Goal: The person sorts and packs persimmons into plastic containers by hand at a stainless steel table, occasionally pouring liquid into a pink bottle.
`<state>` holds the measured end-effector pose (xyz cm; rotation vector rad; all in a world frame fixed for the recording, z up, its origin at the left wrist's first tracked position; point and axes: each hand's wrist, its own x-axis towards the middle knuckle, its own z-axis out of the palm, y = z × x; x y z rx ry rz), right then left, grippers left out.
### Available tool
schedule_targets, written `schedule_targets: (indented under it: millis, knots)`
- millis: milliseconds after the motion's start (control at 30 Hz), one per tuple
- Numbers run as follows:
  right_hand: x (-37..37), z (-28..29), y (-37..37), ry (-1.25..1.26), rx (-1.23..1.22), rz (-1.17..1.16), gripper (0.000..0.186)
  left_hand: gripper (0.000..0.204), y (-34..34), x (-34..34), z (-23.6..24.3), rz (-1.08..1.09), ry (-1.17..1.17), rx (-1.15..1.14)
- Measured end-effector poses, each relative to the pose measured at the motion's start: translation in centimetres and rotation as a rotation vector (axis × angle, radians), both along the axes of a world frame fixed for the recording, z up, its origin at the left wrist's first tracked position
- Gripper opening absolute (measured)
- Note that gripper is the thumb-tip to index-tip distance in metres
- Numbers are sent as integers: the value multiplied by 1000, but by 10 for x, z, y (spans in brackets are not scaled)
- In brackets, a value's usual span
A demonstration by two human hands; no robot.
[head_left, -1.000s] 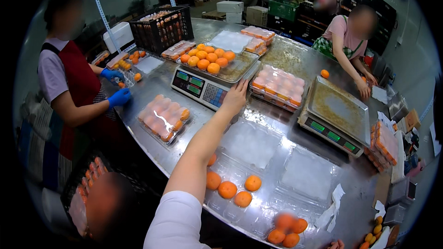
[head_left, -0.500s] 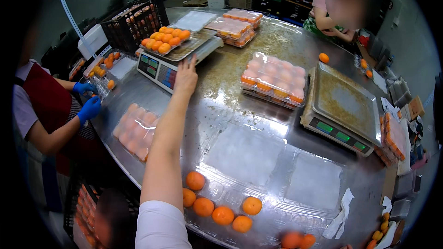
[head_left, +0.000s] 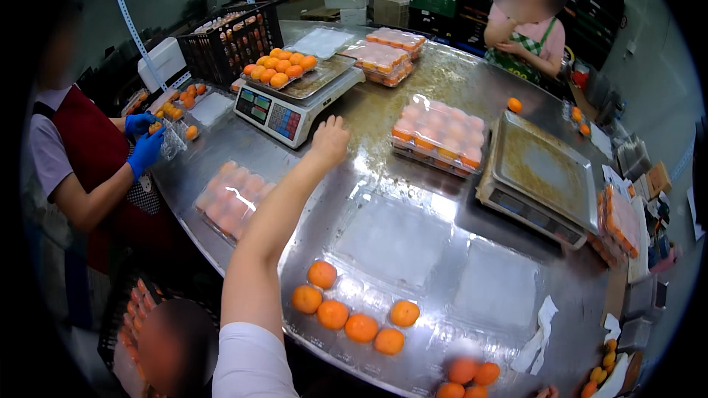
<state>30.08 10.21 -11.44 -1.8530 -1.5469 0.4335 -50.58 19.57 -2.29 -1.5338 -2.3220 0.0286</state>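
Observation:
My left hand point(head_left: 330, 140) reaches over the steel table point(head_left: 184, 199), fingers loosely bent and apart, holding nothing, beside a digital scale point(head_left: 269, 118). A clear tray of orange fruits point(head_left: 280, 66) sits on that scale. To its right are stacked closed packs point(head_left: 439, 133) and a second, bare-topped scale point(head_left: 542, 166). A single closed pack point(head_left: 232, 195) lies left of my forearm. Near me, clear open trays point(head_left: 391, 236) with pale liners hold loose fruits point(head_left: 361, 328). At the lower right edge, a small part of my right hand point(head_left: 547, 393) shows; what it holds is hidden.
A gloved co-worker point(head_left: 96, 162) handles fruit at left; another in a green checked apron point(head_left: 520, 63) stands across the table, arms near the chest. A black crate point(head_left: 228, 44), more packs point(head_left: 383, 59) at the back, packs at right point(head_left: 616, 217) and paper scraps point(head_left: 535, 332) surround the work area.
The left scale has shifted away, toward the back left. My left hand has come off its edge. The co-worker across has drawn their arms up from the table toward the chest.

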Motion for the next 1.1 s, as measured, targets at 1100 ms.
schedule_targets:
  millis: [1100]
  knots:
    - [-103, 50, -6, 284, -163, 590, 23, 32, -256, 440, -36, -195, -1134, 504]
